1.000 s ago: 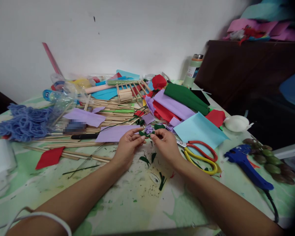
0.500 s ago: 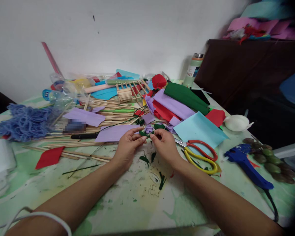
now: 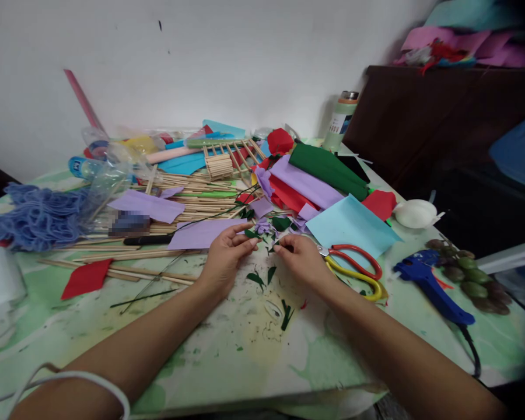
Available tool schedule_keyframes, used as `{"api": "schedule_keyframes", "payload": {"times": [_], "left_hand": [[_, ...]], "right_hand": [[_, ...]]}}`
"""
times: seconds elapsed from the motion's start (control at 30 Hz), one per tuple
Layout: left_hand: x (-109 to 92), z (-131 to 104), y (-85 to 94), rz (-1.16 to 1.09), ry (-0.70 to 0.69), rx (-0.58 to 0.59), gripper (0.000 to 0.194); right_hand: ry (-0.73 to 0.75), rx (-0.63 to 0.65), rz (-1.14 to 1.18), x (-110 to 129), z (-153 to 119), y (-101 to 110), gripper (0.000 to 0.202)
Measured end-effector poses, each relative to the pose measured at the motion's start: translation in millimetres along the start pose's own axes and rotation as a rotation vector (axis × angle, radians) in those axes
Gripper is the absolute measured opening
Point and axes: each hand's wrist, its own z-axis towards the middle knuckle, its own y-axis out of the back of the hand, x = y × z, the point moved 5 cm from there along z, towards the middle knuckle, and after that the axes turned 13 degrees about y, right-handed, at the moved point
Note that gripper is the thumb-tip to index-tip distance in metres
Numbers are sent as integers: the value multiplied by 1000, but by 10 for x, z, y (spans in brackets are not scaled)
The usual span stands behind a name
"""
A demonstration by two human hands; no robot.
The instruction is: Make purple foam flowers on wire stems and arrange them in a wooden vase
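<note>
My left hand (image 3: 226, 255) is closed in a loose pinch around a small dark green leaf-shaped paper piece (image 3: 251, 234). Opposite it, my right hand (image 3: 303, 258) has thumb and forefinger pressed together; a dark speck shows at the tips, too small to name. Just beyond both hands lies a small purple paper flower (image 3: 262, 226), with a dark green scrap (image 3: 281, 223) to its right. Two cut green leaves (image 3: 256, 280) rest on the tablecloth below the fingers. Scissors (image 3: 354, 262) with one red and one yellow handle lie just right of my right hand.
A blue glue gun (image 3: 435, 286) lies at the right beside several dark green fruits (image 3: 475, 271). Behind my hands are thin wooden sticks (image 3: 210, 204), a light blue sheet (image 3: 350, 227) and a green paper roll (image 3: 328, 169). Blue yarn (image 3: 39, 216) is piled at the left.
My right hand has drawn slightly right and down, widening the gap between the hands. The purple flower shows more fully between them. The whole view has shifted a little.
</note>
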Motion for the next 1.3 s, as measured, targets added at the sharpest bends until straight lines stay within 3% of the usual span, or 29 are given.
{"api": "schedule_keyframes", "payload": {"times": [0.33, 0.8, 0.93, 1.07, 1.17, 1.3], "left_hand": [[-2, 7, -6, -30, 9, -7, 31], [10, 17, -2, -27, 10, 3, 21], [10, 19, 5, -3, 20, -24, 21], [18, 15, 4, -15, 40, -31, 21], [26, 13, 23, -41, 51, -72, 20], [30, 16, 25, -37, 55, -81, 17]], "right_hand": [[-1, 101, -111, -44, -86, 28, 19], [145, 185, -413, 103, -150, 43, 11], [160, 117, -463, 210, -244, 273, 15], [162, -3, -482, 214, -511, 667, 17], [95, -125, -571, 66, -827, 1044, 18], [-133, -219, -891, -241, -1297, 1545, 19]]}}
